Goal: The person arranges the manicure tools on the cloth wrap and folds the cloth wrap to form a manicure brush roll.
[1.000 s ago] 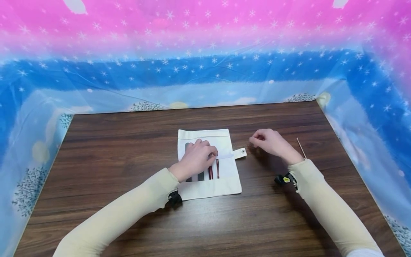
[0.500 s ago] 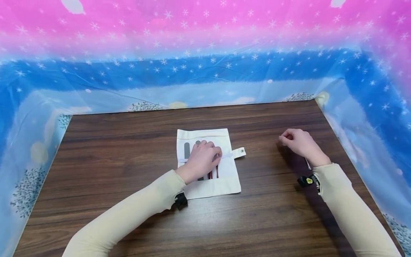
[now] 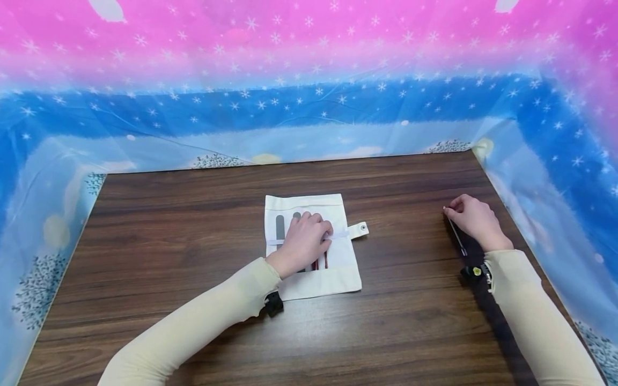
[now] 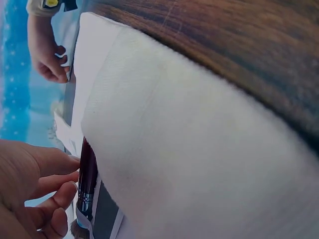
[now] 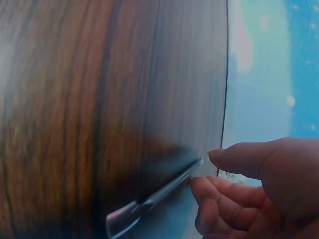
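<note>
An off-white cloth pouch [image 3: 338, 279] lies unfolded on the table, with slim tools tucked into it under a pale band [image 3: 340, 234]. My left hand [image 3: 305, 241] rests over its middle, fingers loosely bent. In the left wrist view, the thumb and fingertips are right beside a dark red brush handle [image 4: 88, 172] with a silver collar and bristles. My right hand [image 3: 475, 221] is low at the table's right side, beside a thin silvery rod-like tool [image 5: 164, 191] with a wider end. Its thumb and index finger stand apart on either side of the tool's narrow tip.
Dark grey flat strips [image 3: 280, 225] sit in the pouch's left part. A snap strap [image 3: 359, 230] sticks out from the pouch's right edge. Snowflake-patterned cloth [image 3: 309, 107] walls in the wooden table [image 3: 183, 214] at the back and sides.
My right hand has moved right, away from the strap, to the thin silvery tool. My left hand has shifted slightly right over the pouch, uncovering more of the grey strips.
</note>
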Tool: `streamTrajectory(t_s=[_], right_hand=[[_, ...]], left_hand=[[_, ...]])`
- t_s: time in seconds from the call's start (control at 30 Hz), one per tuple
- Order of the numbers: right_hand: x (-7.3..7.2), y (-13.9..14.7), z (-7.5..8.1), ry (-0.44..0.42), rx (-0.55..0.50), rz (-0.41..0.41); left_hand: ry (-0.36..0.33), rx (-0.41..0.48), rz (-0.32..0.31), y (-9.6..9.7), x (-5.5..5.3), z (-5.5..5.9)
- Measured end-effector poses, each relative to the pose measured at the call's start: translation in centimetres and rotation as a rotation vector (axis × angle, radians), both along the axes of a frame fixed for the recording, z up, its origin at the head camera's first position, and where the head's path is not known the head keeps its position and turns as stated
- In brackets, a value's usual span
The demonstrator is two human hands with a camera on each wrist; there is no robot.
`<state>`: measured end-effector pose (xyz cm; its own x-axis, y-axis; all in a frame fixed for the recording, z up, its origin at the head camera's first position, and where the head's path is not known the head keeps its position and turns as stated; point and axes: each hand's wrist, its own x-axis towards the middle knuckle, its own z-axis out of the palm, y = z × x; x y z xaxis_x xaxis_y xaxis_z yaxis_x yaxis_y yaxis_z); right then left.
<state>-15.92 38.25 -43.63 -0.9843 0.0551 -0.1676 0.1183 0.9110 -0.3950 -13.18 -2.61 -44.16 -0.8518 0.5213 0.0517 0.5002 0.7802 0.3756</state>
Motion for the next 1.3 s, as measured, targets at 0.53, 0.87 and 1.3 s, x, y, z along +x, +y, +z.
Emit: streamTrajectory(t_s=[0.53, 0.87, 1.3], right_hand=[[-0.3, 0.5, 0.6, -0.092, 0.028, 0.03], [-0.5, 0.3, 0.5, -0.131, 0.016, 0.048], [-0.8, -0.8, 0.1, -0.108, 0.01, 0.07]], left_hand=[[0.028, -0.009, 0.02, 0.2, -0.1, -0.2], [0.044, -0.003, 0.025, 0.2, -0.2, -0.4], [0.052, -0.016, 0.032, 0.4, -0.4, -0.5]])
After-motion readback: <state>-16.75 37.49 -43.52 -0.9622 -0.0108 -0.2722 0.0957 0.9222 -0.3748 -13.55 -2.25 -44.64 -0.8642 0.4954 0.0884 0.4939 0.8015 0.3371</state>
